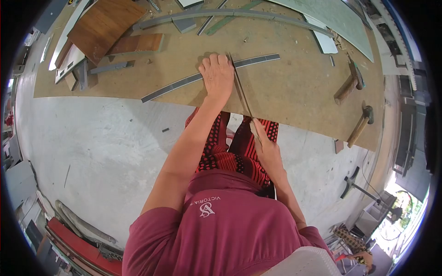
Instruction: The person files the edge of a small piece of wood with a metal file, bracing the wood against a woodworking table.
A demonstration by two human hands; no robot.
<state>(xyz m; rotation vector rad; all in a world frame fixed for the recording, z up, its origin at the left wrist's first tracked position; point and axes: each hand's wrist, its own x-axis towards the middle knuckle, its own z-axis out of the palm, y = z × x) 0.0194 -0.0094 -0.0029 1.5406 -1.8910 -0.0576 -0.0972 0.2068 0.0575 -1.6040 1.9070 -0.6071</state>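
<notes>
A long narrow grey strip (172, 86) lies at a slant across the tan work table. My left hand (217, 76) is closed over its middle, fingers curled and pressing it against the tabletop. Below the table's near edge, my right hand (268, 149) is wrapped around the pale handle of a handsaw (242, 94). The thin blade, seen almost edge-on, crosses the strip just right of my left hand. Whether its teeth have cut into the strip cannot be made out.
Two hammers, one claw-headed (348, 85) and one round-headed (361, 125), lie at the table's right. Brown wooden boards (103, 27) are piled at the back left. A long grey bar (239, 13) and a pale sheet (331, 23) lie along the far side. Another person (354, 246) is at lower right.
</notes>
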